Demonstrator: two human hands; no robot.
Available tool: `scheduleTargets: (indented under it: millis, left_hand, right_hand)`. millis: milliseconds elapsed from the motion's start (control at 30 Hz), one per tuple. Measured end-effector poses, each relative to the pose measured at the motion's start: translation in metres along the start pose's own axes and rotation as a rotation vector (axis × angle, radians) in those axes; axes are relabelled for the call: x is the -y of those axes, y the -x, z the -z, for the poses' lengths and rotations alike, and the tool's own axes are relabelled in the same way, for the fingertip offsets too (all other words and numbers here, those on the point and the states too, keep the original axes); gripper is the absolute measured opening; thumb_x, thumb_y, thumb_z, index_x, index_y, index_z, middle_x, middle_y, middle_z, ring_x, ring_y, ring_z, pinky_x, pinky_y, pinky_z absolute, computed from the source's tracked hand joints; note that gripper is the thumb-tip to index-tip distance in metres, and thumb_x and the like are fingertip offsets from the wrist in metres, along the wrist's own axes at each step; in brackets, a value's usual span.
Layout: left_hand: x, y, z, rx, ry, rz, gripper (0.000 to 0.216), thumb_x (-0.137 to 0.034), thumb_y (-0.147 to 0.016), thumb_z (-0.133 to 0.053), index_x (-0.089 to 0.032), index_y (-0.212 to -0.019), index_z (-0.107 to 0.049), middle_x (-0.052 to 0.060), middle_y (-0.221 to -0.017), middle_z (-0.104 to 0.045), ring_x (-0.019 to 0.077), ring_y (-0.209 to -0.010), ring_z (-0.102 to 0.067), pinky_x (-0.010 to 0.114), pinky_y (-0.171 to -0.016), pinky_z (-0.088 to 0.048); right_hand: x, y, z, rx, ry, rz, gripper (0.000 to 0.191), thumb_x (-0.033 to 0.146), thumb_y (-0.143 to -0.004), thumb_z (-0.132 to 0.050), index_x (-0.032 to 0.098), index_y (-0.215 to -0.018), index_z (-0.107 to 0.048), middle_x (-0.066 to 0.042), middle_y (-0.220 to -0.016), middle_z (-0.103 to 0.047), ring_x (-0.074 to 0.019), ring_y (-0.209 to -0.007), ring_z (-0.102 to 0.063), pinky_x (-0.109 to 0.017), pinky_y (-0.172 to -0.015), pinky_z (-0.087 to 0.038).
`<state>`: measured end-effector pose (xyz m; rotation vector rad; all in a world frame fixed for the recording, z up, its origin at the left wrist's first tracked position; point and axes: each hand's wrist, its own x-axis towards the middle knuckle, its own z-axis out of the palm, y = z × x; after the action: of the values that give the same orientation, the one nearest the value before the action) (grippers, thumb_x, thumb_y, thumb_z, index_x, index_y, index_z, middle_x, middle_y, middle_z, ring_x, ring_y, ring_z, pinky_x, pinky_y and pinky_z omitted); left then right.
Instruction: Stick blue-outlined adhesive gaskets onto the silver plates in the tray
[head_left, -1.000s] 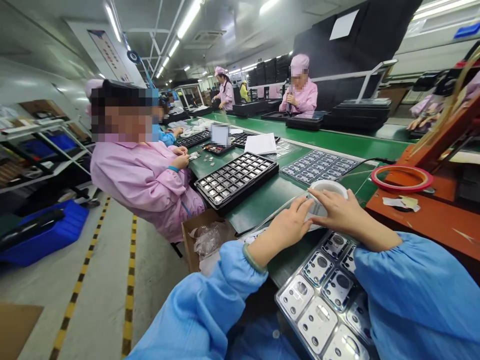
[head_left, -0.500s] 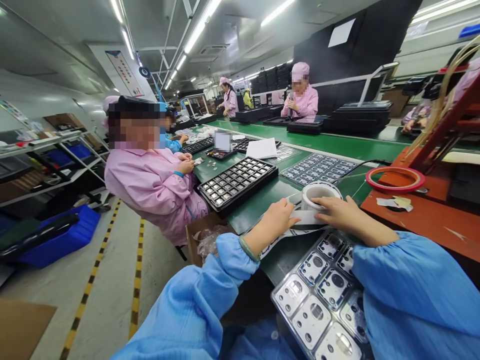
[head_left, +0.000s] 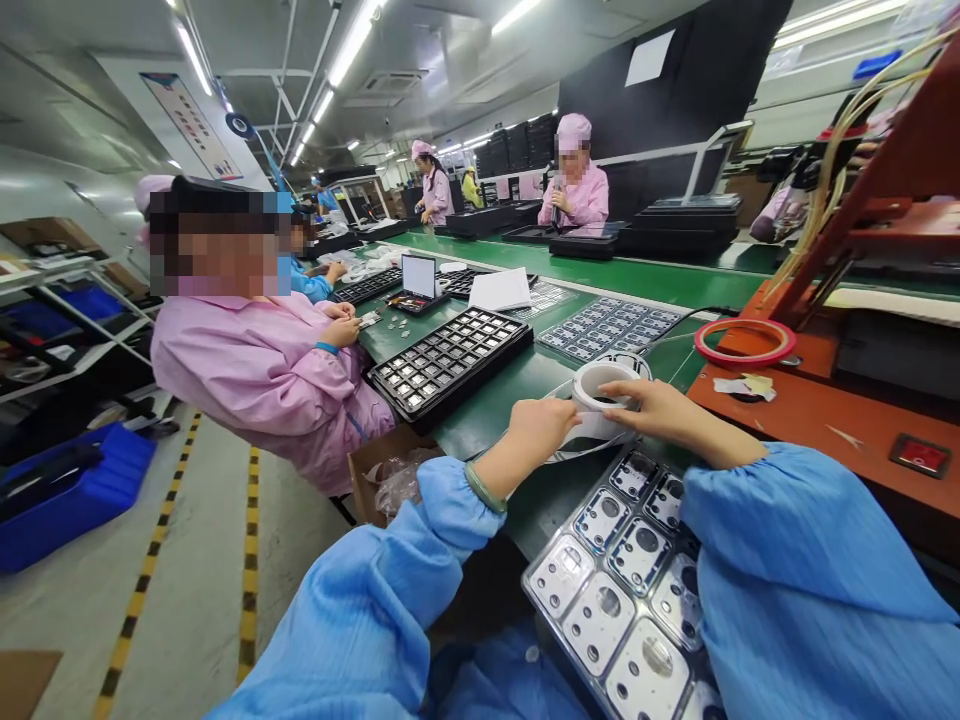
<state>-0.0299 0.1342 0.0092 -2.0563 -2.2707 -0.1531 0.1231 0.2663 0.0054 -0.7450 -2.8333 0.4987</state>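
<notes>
While the left hand (head_left: 547,428) has its fingers (head_left: 564,415) curled in, seemingly pinching the loose strip (head_left: 592,432), the right hand (head_left: 656,405) lays its fingers (head_left: 624,392) stretched and close together over the rim of the roll of white tape (head_left: 592,378). The roll stands on the green bench (head_left: 510,400), between the two hands.

With only flat fingers holding it down, the roll could tip or skid if the strip is drawn sideways, and the thin strip might tear or crease.

Just below the hands, a clear blister tray (head_left: 592,620) of metal parts reaches past the bench edge. The blue right sleeve (head_left: 787,560) lies over it, so a wide elbow swing could drag it off.

Further out sit a black parts tray (head_left: 450,360) and a red tape ring (head_left: 744,342). A co-worker in pink (head_left: 255,370) sits at the left, and an open carton (head_left: 367,470) stands between.
</notes>
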Motion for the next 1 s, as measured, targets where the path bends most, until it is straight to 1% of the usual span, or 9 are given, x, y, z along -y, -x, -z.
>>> scheduleTargets:
  millis: [133,233,367,467,567,700,800,867,1000]
  left_hand:
    - [0.006,0.002,0.005,0.013,0.006,0.024,0.022,-0.040,-0.092,-0.053,-0.024,-0.094,-0.067,0.002,-0.092,-0.072,0.0204,-0.086,-0.067,0.026,-0.061,-0.044]
    - [-0.001,-0.001,0.005,0.009,0.015,0.032,0.030,-0.049,-0.089,-0.053,-0.025,-0.096,-0.068,0.003,-0.091,-0.072,0.0230,-0.085,-0.068,0.028,-0.063,-0.047]
    - [-0.011,-0.009,0.001,0.012,0.032,0.049,0.033,-0.048,-0.092,-0.047,-0.024,-0.095,-0.069,0.004,-0.090,-0.072,0.0233,-0.086,-0.068,0.029,-0.065,-0.049]
    - [-0.010,-0.011,-0.001,0.017,0.039,0.039,0.030,-0.045,-0.093,-0.047,-0.025,-0.097,-0.069,0.004,-0.088,-0.072,0.0227,-0.084,-0.068,0.028,-0.065,-0.049]
    - [-0.008,-0.011,-0.004,-0.006,0.030,0.017,0.029,-0.042,-0.094,-0.045,-0.024,-0.102,-0.066,0.005,-0.089,-0.072,0.0237,-0.083,-0.069,0.030,-0.064,-0.050]
    - [-0.004,-0.012,-0.011,-0.061,0.020,-0.057,0.030,-0.036,-0.097,-0.039,-0.021,-0.102,-0.064,0.005,-0.091,-0.072,0.0222,-0.080,-0.068,0.029,-0.061,-0.048]
    - [0.003,-0.013,-0.016,-0.097,0.019,-0.165,0.026,-0.031,-0.097,-0.039,-0.021,-0.101,-0.063,0.003,-0.095,-0.071,0.0185,-0.083,-0.067,0.025,-0.059,-0.044]
    - [0.010,-0.014,-0.019,-0.123,0.015,-0.237,0.026,-0.031,-0.097,-0.039,-0.022,-0.102,-0.063,0.003,-0.096,-0.070,0.0167,-0.085,-0.066,0.024,-0.057,-0.042]
    - [0.019,-0.014,-0.026,-0.188,-0.011,-0.324,0.031,-0.029,-0.098,-0.035,-0.020,-0.097,-0.064,0.004,-0.090,-0.069,0.0164,-0.080,-0.065,0.025,-0.056,-0.039]
  right_hand:
    - [0.003,-0.001,0.001,0.000,-0.059,0.067,0.026,0.033,-0.086,-0.051,0.023,-0.102,-0.070,-0.003,-0.104,-0.071,-0.0251,-0.100,-0.063,-0.034,-0.085,-0.049]
    - [0.006,-0.002,-0.002,0.005,-0.067,0.094,0.028,0.033,-0.087,-0.049,0.021,-0.099,-0.071,-0.005,-0.098,-0.072,-0.0247,-0.092,-0.065,-0.033,-0.078,-0.050]
    - [0.004,-0.001,-0.004,0.011,-0.055,0.129,0.028,0.033,-0.085,-0.052,0.020,-0.102,-0.070,-0.007,-0.101,-0.070,-0.0258,-0.097,-0.063,-0.033,-0.081,-0.050]
    - [0.000,-0.001,-0.008,-0.003,-0.049,0.146,0.029,0.030,-0.086,-0.049,0.024,-0.107,-0.068,-0.005,-0.106,-0.070,-0.0242,-0.101,-0.062,-0.033,-0.086,-0.049]
    - [-0.002,-0.004,-0.014,-0.034,-0.039,0.139,0.031,0.028,-0.088,-0.045,0.024,-0.110,-0.066,-0.004,-0.109,-0.069,-0.0238,-0.101,-0.062,-0.034,-0.086,-0.048]
    - [0.001,-0.006,-0.021,-0.082,-0.011,0.108,0.033,0.028,-0.090,-0.042,0.020,-0.114,-0.064,-0.007,-0.109,-0.069,-0.0253,-0.101,-0.061,-0.037,-0.086,-0.047]
    - [0.006,-0.005,-0.022,-0.113,0.014,0.093,0.032,0.026,-0.089,-0.042,0.021,-0.111,-0.065,-0.007,-0.105,-0.070,-0.0253,-0.099,-0.062,-0.038,-0.084,-0.045]
    - [0.009,-0.003,-0.022,-0.137,0.025,0.081,0.031,0.026,-0.089,-0.043,0.022,-0.110,-0.066,-0.006,-0.104,-0.071,-0.0255,-0.099,-0.062,-0.038,-0.084,-0.044]
    - [0.013,-0.002,-0.023,-0.174,0.031,0.074,0.030,0.027,-0.088,-0.045,0.025,-0.109,-0.066,-0.005,-0.100,-0.072,-0.0244,-0.096,-0.063,-0.038,-0.086,-0.042]
